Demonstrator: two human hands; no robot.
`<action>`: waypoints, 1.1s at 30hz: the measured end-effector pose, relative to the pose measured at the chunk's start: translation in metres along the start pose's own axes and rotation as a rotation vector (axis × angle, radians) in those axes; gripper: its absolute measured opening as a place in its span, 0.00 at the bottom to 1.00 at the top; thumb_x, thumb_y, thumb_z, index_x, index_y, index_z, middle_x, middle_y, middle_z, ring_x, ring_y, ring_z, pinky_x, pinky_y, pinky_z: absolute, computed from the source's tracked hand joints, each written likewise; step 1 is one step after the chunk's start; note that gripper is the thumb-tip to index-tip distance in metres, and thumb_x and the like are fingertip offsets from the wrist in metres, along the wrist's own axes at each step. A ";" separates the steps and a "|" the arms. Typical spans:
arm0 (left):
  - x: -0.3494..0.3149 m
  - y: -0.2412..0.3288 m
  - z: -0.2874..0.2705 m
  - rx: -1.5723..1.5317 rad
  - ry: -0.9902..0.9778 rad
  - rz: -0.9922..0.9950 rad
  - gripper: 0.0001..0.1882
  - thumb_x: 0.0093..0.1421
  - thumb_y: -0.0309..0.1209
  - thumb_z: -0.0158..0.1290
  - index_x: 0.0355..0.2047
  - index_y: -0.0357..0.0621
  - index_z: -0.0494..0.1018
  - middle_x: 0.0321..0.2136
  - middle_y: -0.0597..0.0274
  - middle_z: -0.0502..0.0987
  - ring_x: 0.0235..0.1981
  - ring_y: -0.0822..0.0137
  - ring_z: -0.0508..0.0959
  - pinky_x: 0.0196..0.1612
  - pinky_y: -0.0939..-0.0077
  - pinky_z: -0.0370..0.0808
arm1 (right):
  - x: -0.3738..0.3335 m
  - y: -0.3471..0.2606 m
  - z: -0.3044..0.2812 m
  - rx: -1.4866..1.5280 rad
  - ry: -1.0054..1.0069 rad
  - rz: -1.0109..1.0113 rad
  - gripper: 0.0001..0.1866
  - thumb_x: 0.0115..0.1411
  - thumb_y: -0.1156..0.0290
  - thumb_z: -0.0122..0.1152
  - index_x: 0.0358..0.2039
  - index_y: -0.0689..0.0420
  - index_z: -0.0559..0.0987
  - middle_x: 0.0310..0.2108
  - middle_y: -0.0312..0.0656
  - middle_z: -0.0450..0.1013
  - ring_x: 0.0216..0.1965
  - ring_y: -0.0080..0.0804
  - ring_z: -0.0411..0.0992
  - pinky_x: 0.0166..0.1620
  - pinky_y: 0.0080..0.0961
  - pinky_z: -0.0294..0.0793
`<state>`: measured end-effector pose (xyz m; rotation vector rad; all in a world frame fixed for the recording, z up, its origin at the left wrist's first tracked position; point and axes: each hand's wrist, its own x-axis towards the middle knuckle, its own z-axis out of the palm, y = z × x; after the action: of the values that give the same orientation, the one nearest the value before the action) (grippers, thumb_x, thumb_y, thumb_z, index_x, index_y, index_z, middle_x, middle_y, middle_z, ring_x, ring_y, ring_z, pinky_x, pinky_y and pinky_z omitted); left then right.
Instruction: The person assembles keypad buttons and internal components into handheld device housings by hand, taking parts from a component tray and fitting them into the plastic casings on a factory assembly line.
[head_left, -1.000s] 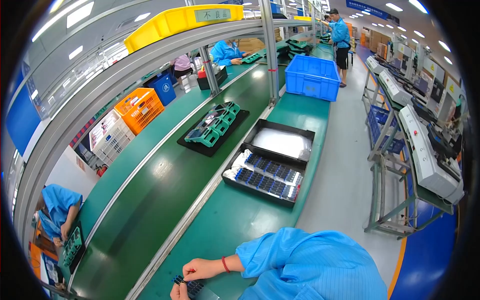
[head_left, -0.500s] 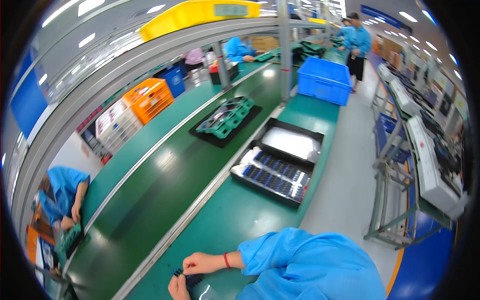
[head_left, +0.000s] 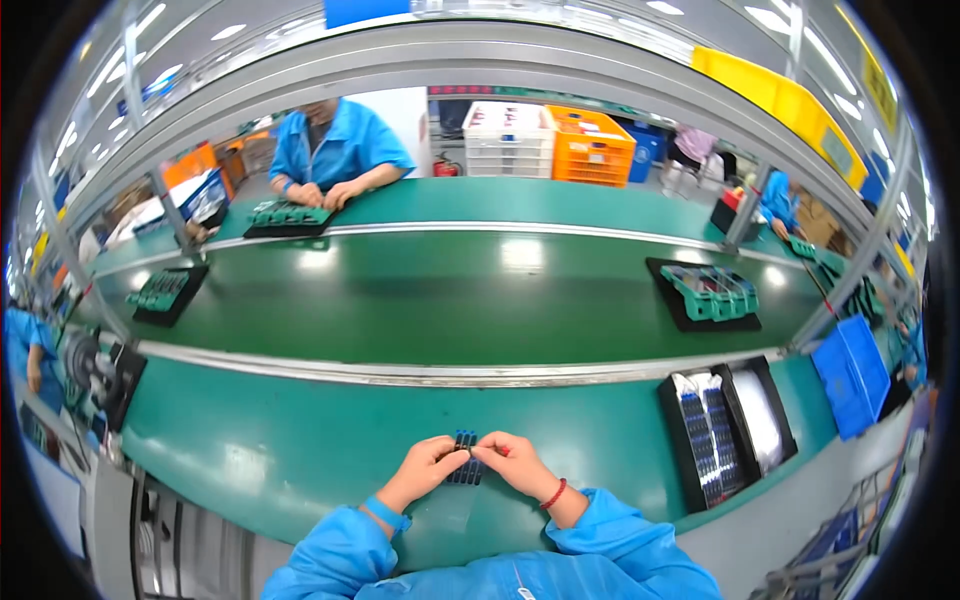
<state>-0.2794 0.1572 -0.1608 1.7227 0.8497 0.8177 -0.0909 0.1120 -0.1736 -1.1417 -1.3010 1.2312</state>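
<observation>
A small group of thin black strips with blue ends [head_left: 464,478] lies on the green bench, directly under my fingers. My left hand [head_left: 428,468], with a blue band at its wrist, is closed in a pinch at the strips' left side. From the right, my right hand [head_left: 512,464], with a red bracelet, pinches at the same strips. My fingertips nearly meet over them and cover part of their middle. To the right, a black box [head_left: 674,432] holds rows of similar dark and blue pieces beside a shiny pale sheet.
Beyond my bench runs a dark green conveyor [head_left: 450,300], bearing green trays [head_left: 712,295] on black mats. Across it, a person in blue handles another green tray [head_left: 290,214]. A blue bin [head_left: 850,375] stands at far right. A metal rail [head_left: 480,55] spans overhead.
The view has swung left from the aisle to face the conveyor, so my hands and the strips now appear near the lower middle. Both hands stay at the strips.
</observation>
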 end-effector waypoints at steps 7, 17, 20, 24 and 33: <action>-0.001 -0.004 -0.002 0.023 -0.030 0.003 0.16 0.61 0.35 0.52 0.21 0.37 0.68 0.18 0.60 0.66 0.21 0.69 0.65 0.25 0.72 0.64 | -0.001 -0.001 0.001 -0.026 -0.021 0.025 0.08 0.60 0.69 0.59 0.32 0.61 0.77 0.25 0.30 0.73 0.28 0.13 0.66 0.31 0.13 0.67; -0.001 -0.002 -0.002 -0.009 -0.024 0.032 0.15 0.61 0.35 0.51 0.22 0.37 0.69 0.19 0.60 0.67 0.21 0.69 0.66 0.26 0.73 0.65 | -0.001 0.005 0.000 -0.013 -0.006 0.055 0.06 0.60 0.72 0.59 0.34 0.61 0.77 0.29 0.30 0.73 0.30 0.13 0.67 0.34 0.12 0.68; -0.002 -0.004 -0.002 0.005 -0.040 0.030 0.14 0.61 0.34 0.51 0.22 0.37 0.69 0.19 0.60 0.67 0.21 0.69 0.66 0.26 0.73 0.65 | -0.003 0.002 0.000 -0.019 -0.010 0.054 0.06 0.60 0.71 0.59 0.34 0.61 0.77 0.28 0.30 0.73 0.30 0.13 0.66 0.33 0.12 0.67; -0.001 -0.005 -0.002 0.000 -0.050 0.032 0.14 0.61 0.34 0.51 0.22 0.37 0.69 0.19 0.59 0.67 0.21 0.68 0.66 0.27 0.72 0.66 | -0.003 0.003 0.000 0.001 -0.010 0.058 0.07 0.60 0.71 0.59 0.34 0.61 0.77 0.28 0.30 0.73 0.29 0.12 0.65 0.33 0.12 0.66; 0.000 -0.001 -0.003 -0.006 -0.048 0.034 0.12 0.61 0.33 0.52 0.24 0.37 0.71 0.20 0.60 0.69 0.22 0.68 0.68 0.27 0.73 0.67 | 0.000 0.004 -0.001 -0.017 -0.008 0.039 0.07 0.60 0.71 0.59 0.34 0.61 0.77 0.28 0.30 0.73 0.30 0.13 0.66 0.33 0.12 0.67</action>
<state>-0.2826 0.1589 -0.1611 1.7493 0.7866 0.7976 -0.0899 0.1120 -0.1780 -1.1802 -1.3032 1.2568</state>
